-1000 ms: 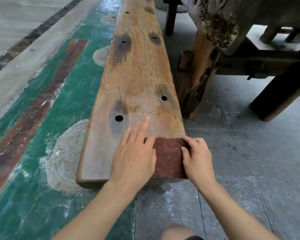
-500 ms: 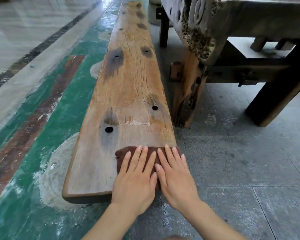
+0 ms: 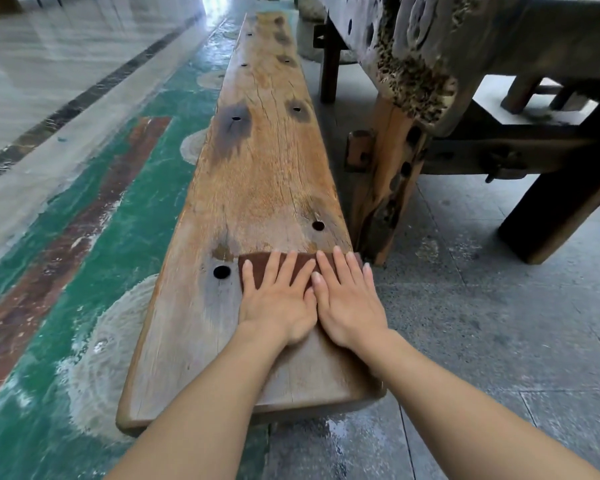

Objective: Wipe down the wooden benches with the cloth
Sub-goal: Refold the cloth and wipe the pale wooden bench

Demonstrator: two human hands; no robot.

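The reddish-brown cloth (image 3: 293, 263) is pressed flat on the right half of the wooden bench (image 3: 257, 168), with only its far edge and strips between the fingers left showing. It is covered by the left hand (image 3: 278, 299) and the right hand (image 3: 349, 303), which are laid side by side and touching. The fingers (image 3: 272, 268) of both hands are held straight and slightly spread. Nothing is gripped or pinched; the cloth is only pushed on from above. A second ago the cloth was lying at the near end of the bench and its right edge was pinched by the right hand. That pinch has since been given up for a flat palm, and the cloth has been slid away along the board. It is now level with the nearer dark hole (image 3: 221, 271) on its left, and the second hole (image 3: 318, 225) is just ahead of it. A forward wiping stroke is judged to be under way. Only a short stretch of the right half is passed so far, while the left half beside the cloth and the long remainder of the bench are yet to be covered. The cloth's right corner is set at the bench edge, close to the timber table leg (image 3: 381, 202), so slipping off that side is a risk.
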